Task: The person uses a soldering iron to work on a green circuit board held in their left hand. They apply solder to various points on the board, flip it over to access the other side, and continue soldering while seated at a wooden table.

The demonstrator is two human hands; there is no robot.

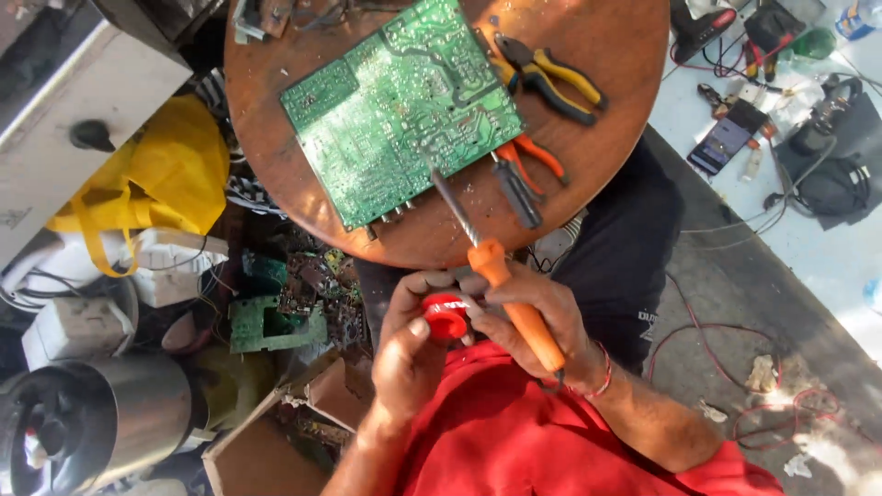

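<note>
Round wooden table (606, 110), red tin (446, 317) pinched between left fingers (418, 326), soldering iron (501, 280) right

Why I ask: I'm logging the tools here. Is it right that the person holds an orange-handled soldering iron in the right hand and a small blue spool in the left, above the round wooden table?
Not quite. In the head view the small spool in the left hand is red, not blue. The rest stands: the right hand holds the orange-handled soldering iron above the round wooden table.
</note>
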